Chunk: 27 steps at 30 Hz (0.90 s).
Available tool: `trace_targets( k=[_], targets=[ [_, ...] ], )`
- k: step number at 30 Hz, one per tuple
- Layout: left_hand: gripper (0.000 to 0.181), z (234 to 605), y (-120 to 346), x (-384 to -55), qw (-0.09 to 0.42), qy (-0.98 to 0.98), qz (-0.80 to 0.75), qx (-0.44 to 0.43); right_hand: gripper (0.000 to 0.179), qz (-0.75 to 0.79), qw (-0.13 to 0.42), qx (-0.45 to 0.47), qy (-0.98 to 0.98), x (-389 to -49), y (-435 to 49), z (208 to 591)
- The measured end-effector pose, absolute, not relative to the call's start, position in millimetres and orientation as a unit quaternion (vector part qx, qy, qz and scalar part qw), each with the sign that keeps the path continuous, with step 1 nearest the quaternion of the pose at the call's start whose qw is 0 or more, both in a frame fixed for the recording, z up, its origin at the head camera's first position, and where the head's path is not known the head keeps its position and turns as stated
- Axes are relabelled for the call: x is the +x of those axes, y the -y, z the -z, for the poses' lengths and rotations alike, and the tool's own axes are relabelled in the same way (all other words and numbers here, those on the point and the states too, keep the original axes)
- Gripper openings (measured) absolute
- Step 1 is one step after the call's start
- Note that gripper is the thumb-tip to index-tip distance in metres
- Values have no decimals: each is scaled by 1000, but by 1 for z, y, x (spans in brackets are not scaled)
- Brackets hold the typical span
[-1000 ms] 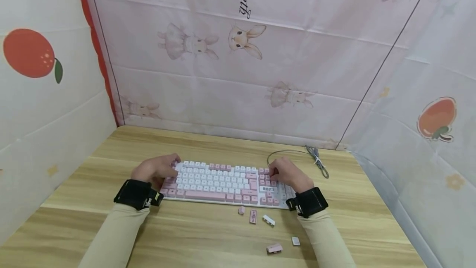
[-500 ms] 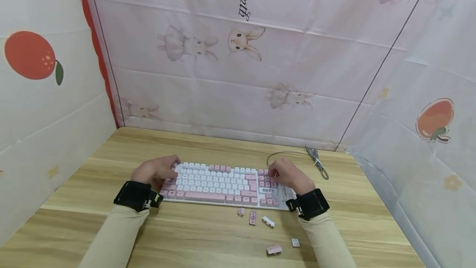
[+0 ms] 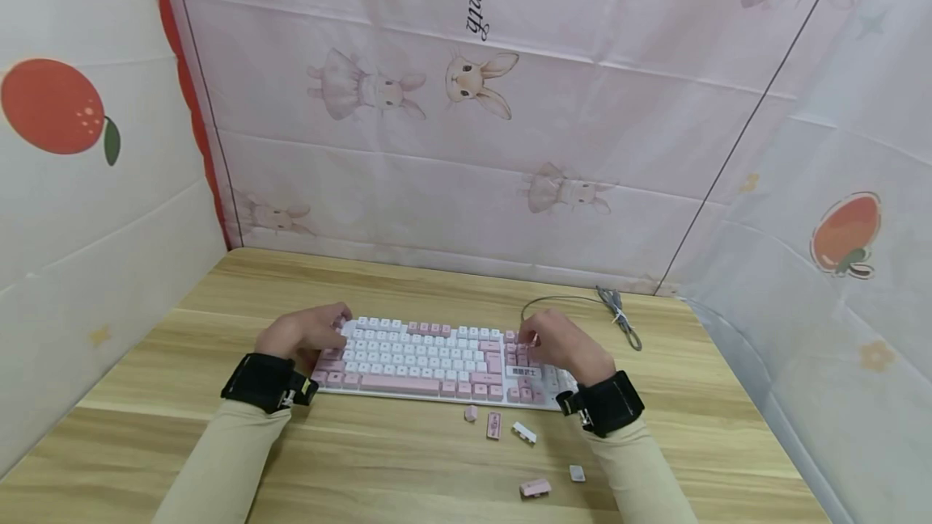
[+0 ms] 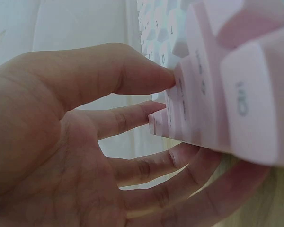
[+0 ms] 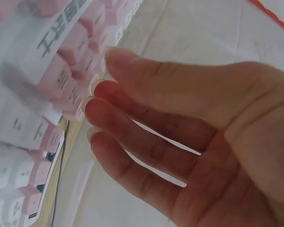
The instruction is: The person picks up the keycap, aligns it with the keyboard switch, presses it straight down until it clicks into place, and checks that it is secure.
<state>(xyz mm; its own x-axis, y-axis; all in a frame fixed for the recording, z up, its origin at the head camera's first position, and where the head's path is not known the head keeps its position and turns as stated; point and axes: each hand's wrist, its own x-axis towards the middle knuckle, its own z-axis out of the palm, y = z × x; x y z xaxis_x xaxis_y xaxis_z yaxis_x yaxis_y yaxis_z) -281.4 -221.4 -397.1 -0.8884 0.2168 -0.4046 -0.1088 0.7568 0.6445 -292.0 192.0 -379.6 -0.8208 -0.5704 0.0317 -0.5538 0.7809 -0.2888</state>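
Keyboard: lay on the worktop between the two hands, keys upward, in white and pink, with a white plate of dark characters near the right end.
Left hand: held the keyboard's left end, with thumb on the pink keys and fingers spread along the edge.
Right hand: hung at the pink keys just behind the plate, narrow, with fingers loosely bent and thumb close to fingertips; could not tell whether touching.
Small pink cap: lay loose just in front of the keyboard.
Oblong pink cap: lay just right of the small one.
Oblong white cap: lay slanted, next along to the right.
Square white cap: lay nearer the person, beside the right sleeve.
Long pink cap: lay left of the square white one.
Cable: ran from behind the keyboard to a tied bundle at back right.
Wristbands: showed black, one per wrist.
Backdrop: hung behind the worktop, printed with rabbits.
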Motion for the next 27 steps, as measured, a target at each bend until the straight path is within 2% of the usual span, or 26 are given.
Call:
trace_targets(
  k=[19, 27],
  targets=[
    [56, 395, 222, -282, 236, -907, -347, 22, 12, 165, 61, -329, -928, -272, -178, 367],
    [56, 395, 221, -281, 244, -904, -350, 12, 19, 169, 93, -363, -912, -257, -167, 361]
  ],
)
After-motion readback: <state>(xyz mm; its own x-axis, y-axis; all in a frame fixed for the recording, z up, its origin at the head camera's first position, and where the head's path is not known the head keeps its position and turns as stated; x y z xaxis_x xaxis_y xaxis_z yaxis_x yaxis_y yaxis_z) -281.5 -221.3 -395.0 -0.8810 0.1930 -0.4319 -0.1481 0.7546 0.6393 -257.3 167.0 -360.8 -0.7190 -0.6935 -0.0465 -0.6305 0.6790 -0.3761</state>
